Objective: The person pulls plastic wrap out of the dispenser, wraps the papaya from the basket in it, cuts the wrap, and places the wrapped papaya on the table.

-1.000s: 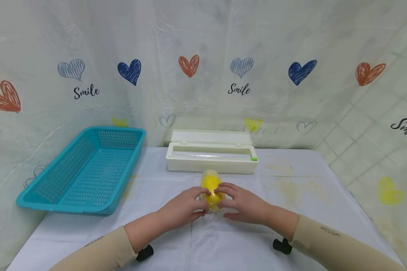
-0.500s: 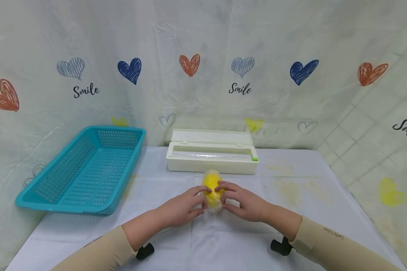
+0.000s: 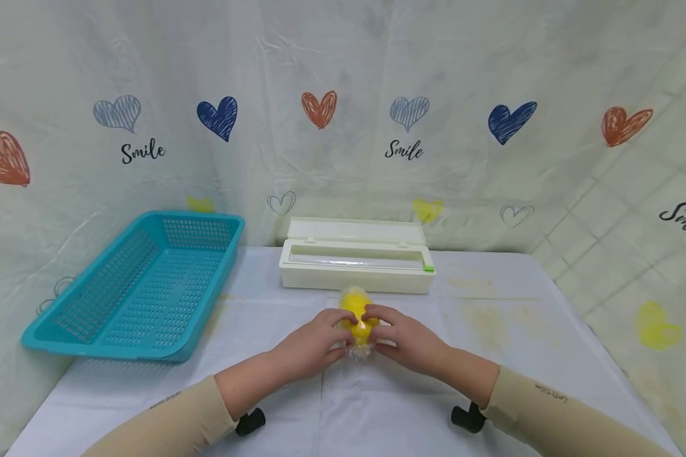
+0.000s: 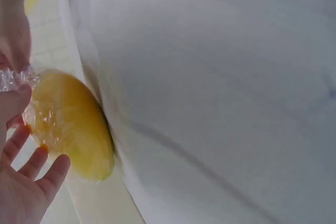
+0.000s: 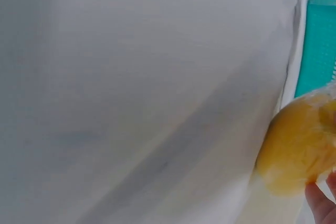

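Note:
A yellow oval fruit (image 3: 354, 304), mango-like in shape, lies on the table in front of the wrap box, covered in clear cling film. Crinkled film (image 4: 9, 80) bunches at its near end. My left hand (image 3: 314, 343) holds it from the left, with thumb and fingers curved round the wrapped end. From the right my right hand (image 3: 414, 343) holds the same end, its fingertips on the film. In the left wrist view the fruit (image 4: 76, 127) shows a greenish tip, and the left fingers (image 4: 34, 163) are spread against its side. The right wrist view shows only the right fingertips.
Behind the fruit stands a white cling film box (image 3: 357, 278), lid up, with a roll inside and a green slider (image 3: 429, 268) at its right. A turquoise basket (image 3: 188, 343) stands at the left. White cloth (image 3: 491, 393) covers the table, and a heart-printed curtain (image 3: 343, 57) hangs behind.
Both hands have stayed at the fruit with small finger movements. The loose film at its near end spread out, was drawn in, and now shows bunched between the fingers.

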